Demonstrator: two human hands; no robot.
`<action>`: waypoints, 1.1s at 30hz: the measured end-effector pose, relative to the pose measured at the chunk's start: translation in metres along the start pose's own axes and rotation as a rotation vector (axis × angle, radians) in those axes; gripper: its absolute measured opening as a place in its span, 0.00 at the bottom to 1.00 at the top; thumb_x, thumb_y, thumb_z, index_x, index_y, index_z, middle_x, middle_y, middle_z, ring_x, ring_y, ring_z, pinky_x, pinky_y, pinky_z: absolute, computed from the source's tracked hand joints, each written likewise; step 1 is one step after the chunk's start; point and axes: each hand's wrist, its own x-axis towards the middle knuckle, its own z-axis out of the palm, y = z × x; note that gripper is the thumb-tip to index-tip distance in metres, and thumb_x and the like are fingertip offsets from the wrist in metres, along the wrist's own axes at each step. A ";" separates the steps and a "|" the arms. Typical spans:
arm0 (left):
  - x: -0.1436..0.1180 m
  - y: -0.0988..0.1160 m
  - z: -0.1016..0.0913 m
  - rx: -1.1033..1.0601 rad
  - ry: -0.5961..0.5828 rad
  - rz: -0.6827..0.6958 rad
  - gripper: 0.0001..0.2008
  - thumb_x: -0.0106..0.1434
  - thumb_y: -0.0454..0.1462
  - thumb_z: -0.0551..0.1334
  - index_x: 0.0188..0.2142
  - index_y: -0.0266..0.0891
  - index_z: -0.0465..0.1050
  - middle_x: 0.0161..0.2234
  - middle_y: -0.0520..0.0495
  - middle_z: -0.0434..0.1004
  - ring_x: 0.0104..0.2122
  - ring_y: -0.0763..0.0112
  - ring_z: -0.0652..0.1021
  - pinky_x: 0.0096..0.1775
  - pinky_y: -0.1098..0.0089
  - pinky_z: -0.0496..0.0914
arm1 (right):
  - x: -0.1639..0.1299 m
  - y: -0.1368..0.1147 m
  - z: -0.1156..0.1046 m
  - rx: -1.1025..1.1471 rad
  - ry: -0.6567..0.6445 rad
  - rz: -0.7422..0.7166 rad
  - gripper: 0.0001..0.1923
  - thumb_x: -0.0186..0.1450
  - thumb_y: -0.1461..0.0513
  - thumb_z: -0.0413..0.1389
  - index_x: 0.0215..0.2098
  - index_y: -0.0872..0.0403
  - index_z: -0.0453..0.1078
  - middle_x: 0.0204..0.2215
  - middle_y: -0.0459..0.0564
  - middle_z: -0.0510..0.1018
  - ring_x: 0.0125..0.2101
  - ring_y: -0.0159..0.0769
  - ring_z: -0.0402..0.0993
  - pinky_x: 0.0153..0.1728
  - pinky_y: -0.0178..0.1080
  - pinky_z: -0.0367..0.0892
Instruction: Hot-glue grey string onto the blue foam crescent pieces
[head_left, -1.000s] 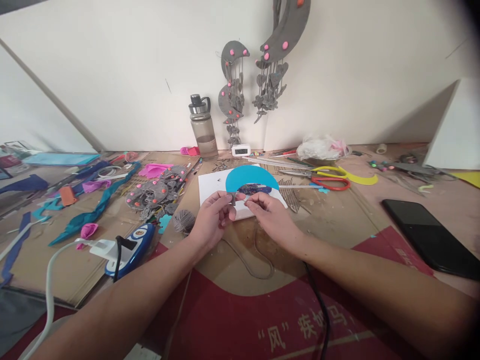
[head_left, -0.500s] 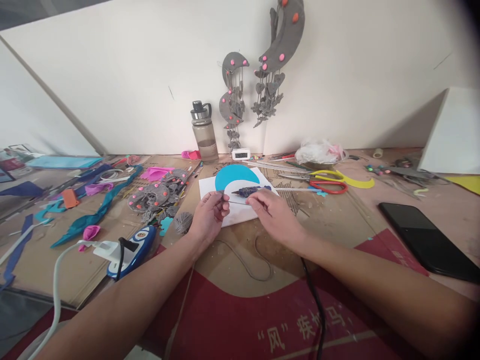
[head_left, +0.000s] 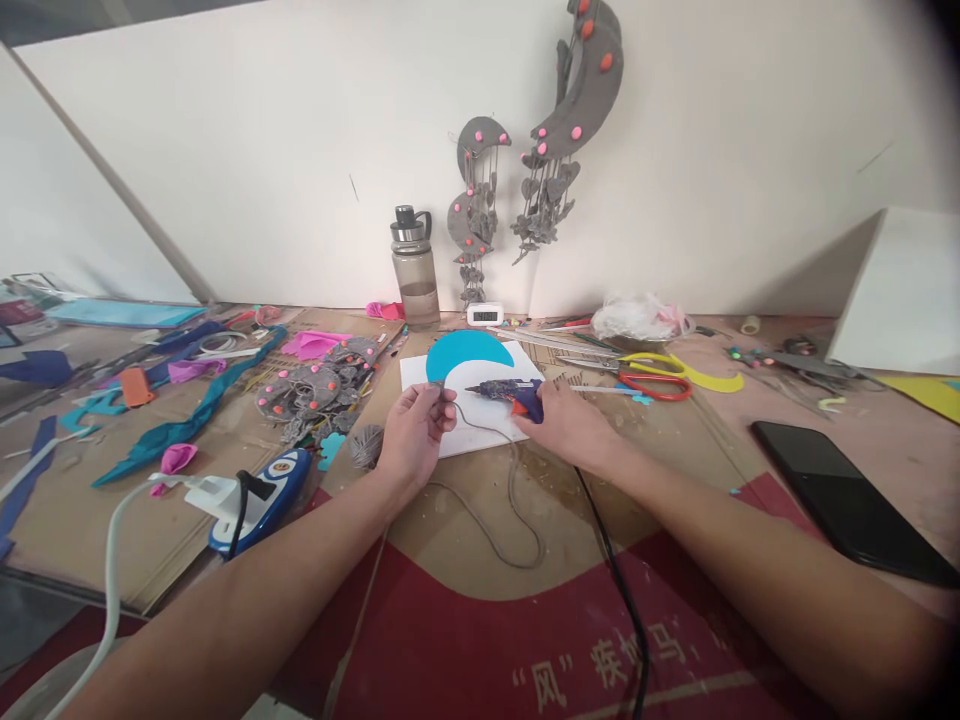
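My left hand (head_left: 420,425) is closed in a pinch on grey yarn (head_left: 487,425) beside the lower tip of a blue crescent (head_left: 472,358). Whether the fingers also touch the crescent is hard to make out. That crescent lies on a white sheet (head_left: 472,438). My right hand (head_left: 574,425) is wrapped round the handle of a hot glue gun (head_left: 510,388), its nozzle pointing left over the sheet. From the left fingers the yarn loops down onto the cardboard. A grey yarn ball (head_left: 367,447) rests by my left wrist.
Scissors (head_left: 656,375), a yellow crescent (head_left: 712,378) and a phone (head_left: 847,495) lie to the right. At the back stand a bottle (head_left: 415,275) and small clock (head_left: 484,315). Grey moon ornaments (head_left: 311,390) and a power strip (head_left: 262,500) are left. A black cord (head_left: 615,570) trails forward.
My right hand has let go of the yarn and taken hold of the glue gun. The yarn stretch between the hands now hangs slack. My left hand keeps its pinch.
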 end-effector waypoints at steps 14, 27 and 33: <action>0.002 -0.007 -0.004 0.066 0.019 -0.049 0.14 0.52 0.38 0.68 0.31 0.37 0.62 0.28 0.48 0.75 0.22 0.79 0.72 0.24 0.77 0.63 | 0.011 0.002 0.008 0.865 0.413 0.137 0.14 0.58 0.58 0.51 0.42 0.53 0.60 0.40 0.54 0.75 0.36 0.40 0.72 0.36 0.42 0.67; -0.004 -0.008 0.002 0.187 0.027 -0.023 0.14 0.51 0.40 0.67 0.30 0.37 0.62 0.27 0.49 0.74 0.21 0.76 0.73 0.22 0.75 0.62 | -0.032 -0.026 0.015 0.899 0.081 -0.310 0.20 0.65 0.58 0.51 0.54 0.50 0.56 0.45 0.53 0.74 0.40 0.39 0.73 0.39 0.43 0.69; -0.005 -0.007 0.003 0.198 0.028 -0.030 0.13 0.52 0.39 0.65 0.30 0.38 0.61 0.27 0.49 0.74 0.22 0.75 0.74 0.22 0.75 0.63 | -0.033 -0.024 0.011 0.621 0.117 -0.299 0.22 0.66 0.56 0.49 0.57 0.52 0.55 0.48 0.57 0.72 0.49 0.45 0.68 0.49 0.48 0.62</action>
